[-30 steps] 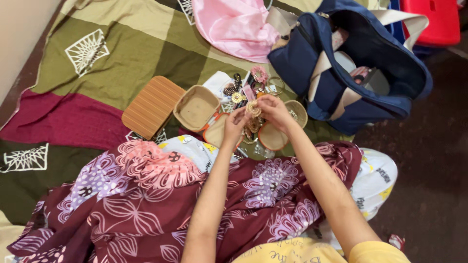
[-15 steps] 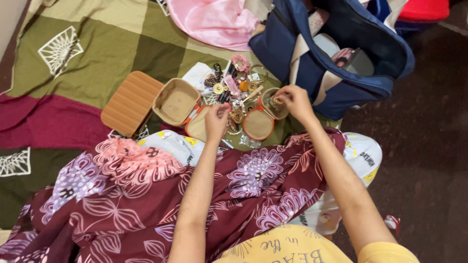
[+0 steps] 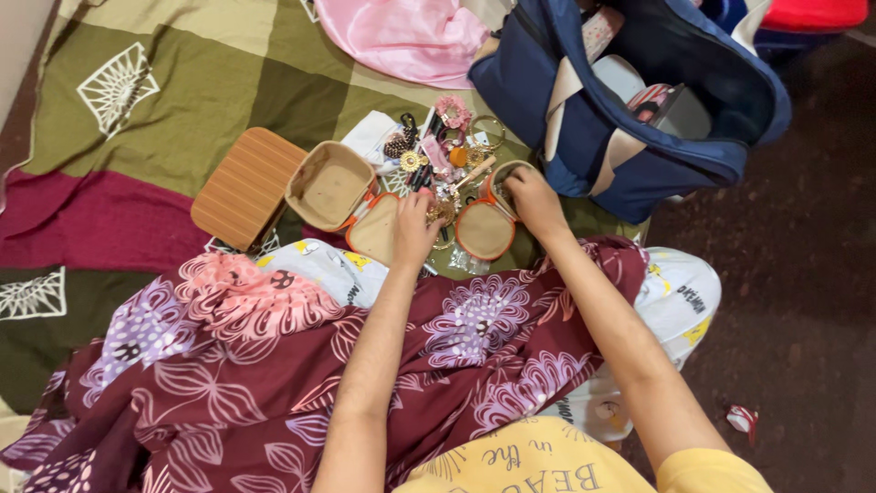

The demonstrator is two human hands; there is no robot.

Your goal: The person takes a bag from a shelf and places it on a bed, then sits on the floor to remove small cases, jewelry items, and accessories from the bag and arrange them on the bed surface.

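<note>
Maroon floral cloth (image 3: 274, 365) drapes the lap. Left hand (image 3: 415, 228), fingers curled, rests on a tan pouch (image 3: 376, 228); right hand (image 3: 534, 196) pinches the round orange-rimmed case (image 3: 485, 228). Beyond, a jewellery pile (image 3: 447, 146), then navy bag (image 3: 639, 137).

clear plastic packet (image 3: 461, 262) below round case (image 3: 484, 228)

Green-and-maroon patchwork spread (image 3: 182, 119) carries wooden lid (image 3: 246, 187), open box (image 3: 328, 185), trinket pile (image 3: 443, 146), navy bag (image 3: 639, 119).
</note>
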